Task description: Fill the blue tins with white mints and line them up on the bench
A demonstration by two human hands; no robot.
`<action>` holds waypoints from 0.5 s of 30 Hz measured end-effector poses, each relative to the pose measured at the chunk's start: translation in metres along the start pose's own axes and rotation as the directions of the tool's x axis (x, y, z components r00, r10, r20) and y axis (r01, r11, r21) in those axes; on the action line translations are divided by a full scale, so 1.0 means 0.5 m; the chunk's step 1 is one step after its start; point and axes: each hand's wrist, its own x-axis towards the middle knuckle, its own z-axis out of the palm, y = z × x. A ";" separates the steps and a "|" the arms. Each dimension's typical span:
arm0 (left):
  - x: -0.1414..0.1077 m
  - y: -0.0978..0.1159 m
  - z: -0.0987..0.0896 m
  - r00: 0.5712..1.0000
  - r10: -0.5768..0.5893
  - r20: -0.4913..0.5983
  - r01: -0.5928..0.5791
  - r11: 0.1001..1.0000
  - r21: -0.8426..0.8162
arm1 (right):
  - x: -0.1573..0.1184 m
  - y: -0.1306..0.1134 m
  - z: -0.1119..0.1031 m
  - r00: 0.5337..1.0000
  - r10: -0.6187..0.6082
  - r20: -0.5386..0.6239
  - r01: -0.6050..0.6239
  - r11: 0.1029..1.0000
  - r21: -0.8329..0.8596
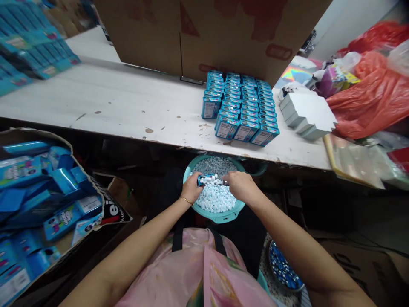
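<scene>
A turquoise basin (225, 218) sits in front of my body, full of small white, pale-blue-tinged pellets (219, 200). Over its left side, my left hand (191, 187) grips a small blue box (200, 181), tilted with its mouth toward the right. White pellets lie at that mouth. From the right, my right hand (238, 184) closes around a small scoop (225, 182), mostly hidden by the fingers, its end reaching toward the box among pellets. Both hands are above the pellet heap.
Rows of small blue boxes (244, 130) stand on the white table (143, 106), before a large cardboard carton (191, 38). Stacked white card pieces (309, 111) and red plastic bags (380, 94) lie right. A carton of blue boxes (64, 221) stands left; a blue-filled bowl (284, 266) sits low right.
</scene>
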 end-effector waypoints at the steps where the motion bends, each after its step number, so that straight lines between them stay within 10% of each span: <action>1: -0.001 -0.001 0.001 1.000 0.005 0.005 -0.005 1.000 0.006 | 0.001 -0.012 -0.007 1.000 -0.005 0.003 0.005 0.999 -0.039; 10: -0.003 -0.016 -0.002 0.999 0.006 -0.039 -0.008 0.999 -0.049 | -0.025 -0.015 -0.020 0.999 0.001 -0.050 -0.006 0.995 -0.102; 15: -0.007 -0.023 -0.028 0.996 0.011 -0.094 -0.020 0.995 -0.095 | -0.017 0.080 0.108 0.979 0.205 0.010 -0.205 0.979 -0.006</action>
